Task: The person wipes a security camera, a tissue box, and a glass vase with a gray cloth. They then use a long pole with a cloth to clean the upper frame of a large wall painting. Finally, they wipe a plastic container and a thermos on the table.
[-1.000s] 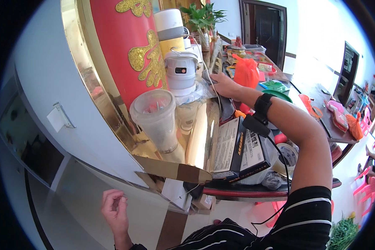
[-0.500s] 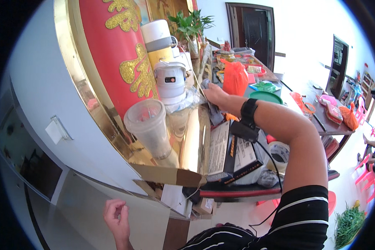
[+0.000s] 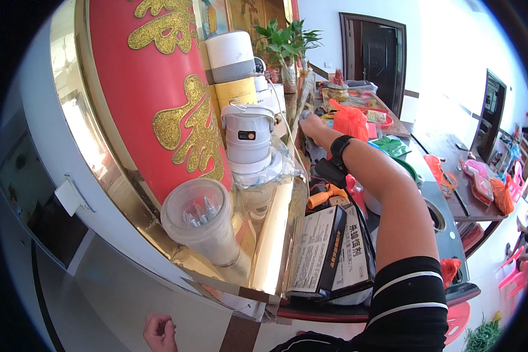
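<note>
My right hand (image 3: 315,128) is stretched out over the far part of the dark table, beside the gold ledge. Its fingers are closed round a grey, crumpled thing that looks like a cloth (image 3: 304,115), partly hidden by the hand. A red plastic bag (image 3: 349,121) stands just right of it. On the ledge to its left is a white lidded device with a handle (image 3: 247,136). Low at the left, my left hand (image 3: 160,333) hangs away from the furniture, fingers curled with nothing visible in them.
A clear plastic tub (image 3: 202,226) with metal pieces stands on the ledge near me. Black-and-white boxes (image 3: 318,252) lie beneath my right arm, beside an orange tool (image 3: 327,196). A potted plant (image 3: 287,44) stands behind. A second table (image 3: 460,199) is at the right.
My view has shifted, bringing the ledge and tub closer and uncovering the boxes and orange tool. My right hand stays over the table's far part; my left hand sits lower in view.
</note>
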`<action>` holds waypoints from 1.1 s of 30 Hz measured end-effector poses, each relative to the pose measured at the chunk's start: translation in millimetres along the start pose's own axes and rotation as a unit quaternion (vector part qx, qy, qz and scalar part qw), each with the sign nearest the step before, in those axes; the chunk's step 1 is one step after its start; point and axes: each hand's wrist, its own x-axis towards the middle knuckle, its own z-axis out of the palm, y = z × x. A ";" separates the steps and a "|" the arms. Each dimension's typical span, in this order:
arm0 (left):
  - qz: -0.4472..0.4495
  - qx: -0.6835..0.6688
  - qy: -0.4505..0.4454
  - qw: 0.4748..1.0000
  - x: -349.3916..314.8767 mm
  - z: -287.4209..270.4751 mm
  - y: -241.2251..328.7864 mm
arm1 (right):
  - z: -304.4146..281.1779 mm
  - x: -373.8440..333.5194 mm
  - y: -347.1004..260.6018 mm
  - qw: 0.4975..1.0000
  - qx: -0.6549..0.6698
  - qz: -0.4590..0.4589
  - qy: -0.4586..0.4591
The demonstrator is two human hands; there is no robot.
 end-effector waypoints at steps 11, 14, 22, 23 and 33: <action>-0.048 0.049 -0.005 0.998 -31.1 -11.3 -6.2 | 0.1 -1.9 14.8 0.978 0.195 -0.071 -0.021; -0.097 0.042 -0.055 0.993 -27.7 -13.6 -2.5 | -24.5 -50.8 -3.6 0.858 0.495 0.139 -0.007; 0.060 -0.106 -0.107 0.987 -18.0 25.8 43.9 | -122.5 -163.0 -20.5 0.820 0.550 0.109 -0.116; 0.080 -0.104 -0.118 0.984 -18.1 26.6 47.5 | -135.6 -172.7 -20.5 0.786 0.590 0.152 -0.103; 0.067 -0.131 -0.153 0.977 -21.1 8.5 18.2 | -238.9 -327.5 -87.1 0.762 0.643 0.075 0.021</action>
